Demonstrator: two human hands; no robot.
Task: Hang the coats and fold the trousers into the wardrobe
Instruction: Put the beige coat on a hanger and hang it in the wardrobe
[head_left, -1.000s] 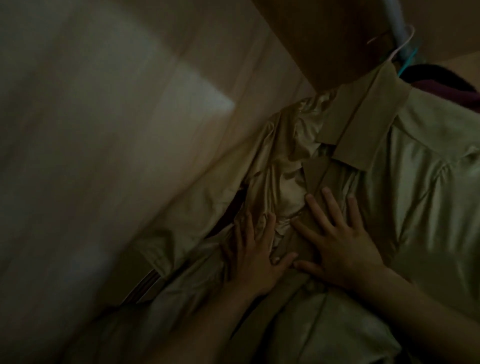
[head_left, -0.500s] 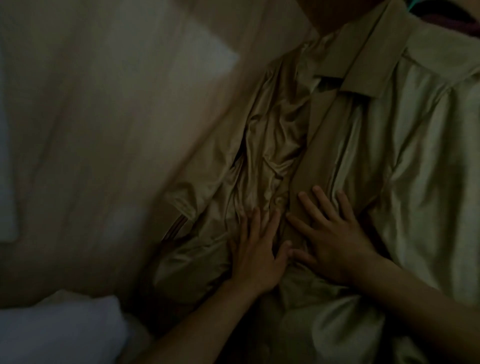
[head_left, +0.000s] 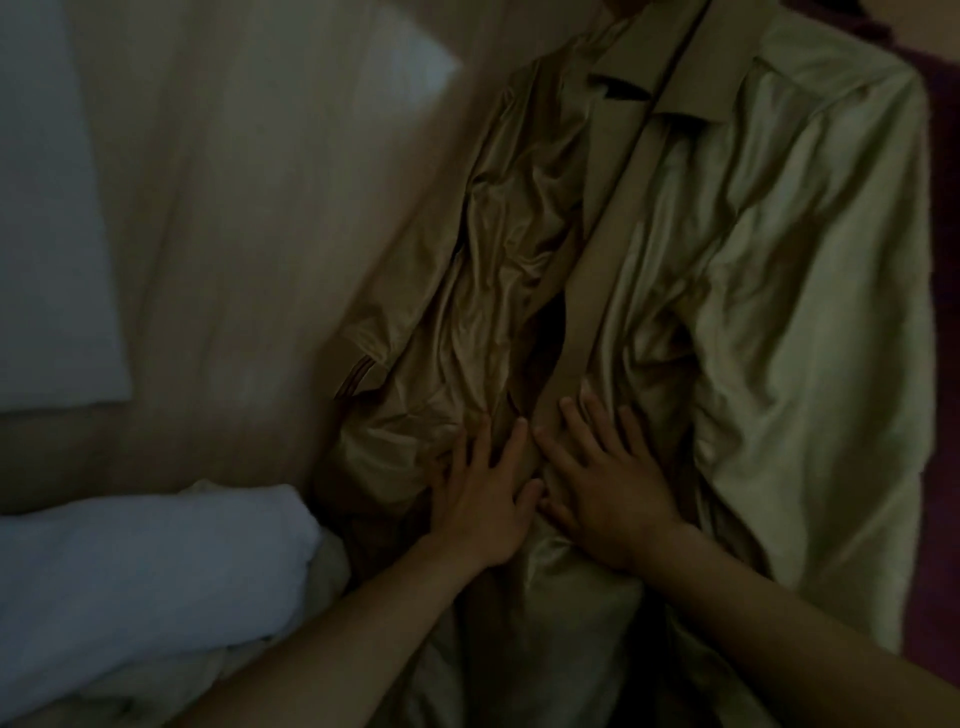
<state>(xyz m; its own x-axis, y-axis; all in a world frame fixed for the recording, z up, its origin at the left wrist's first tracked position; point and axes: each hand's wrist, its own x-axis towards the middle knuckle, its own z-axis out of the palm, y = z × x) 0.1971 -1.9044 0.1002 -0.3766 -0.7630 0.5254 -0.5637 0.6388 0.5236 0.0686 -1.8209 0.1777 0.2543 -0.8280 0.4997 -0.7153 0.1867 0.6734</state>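
Hands lower on coat (head_left: 779, 312) front than a second ago; rail and hanger gone out top of view. Left hand (head_left: 483, 499) and right hand (head_left: 608, 499) side by side, fingers straight and spread, pressing flat, gripping nothing. Coat hangs in wardrobe against pale wall panel (head_left: 234, 234) — looks hung, only smoothing left. Shiny satin, heavily creased on half nearest wall; collar (head_left: 680, 67) and front strip (head_left: 592, 291) matte, stiffer. Dark maroon garment (head_left: 943, 156) behind. Soft white bundle (head_left: 130, 571) beside coat hem — trousers or not, cannot tell.
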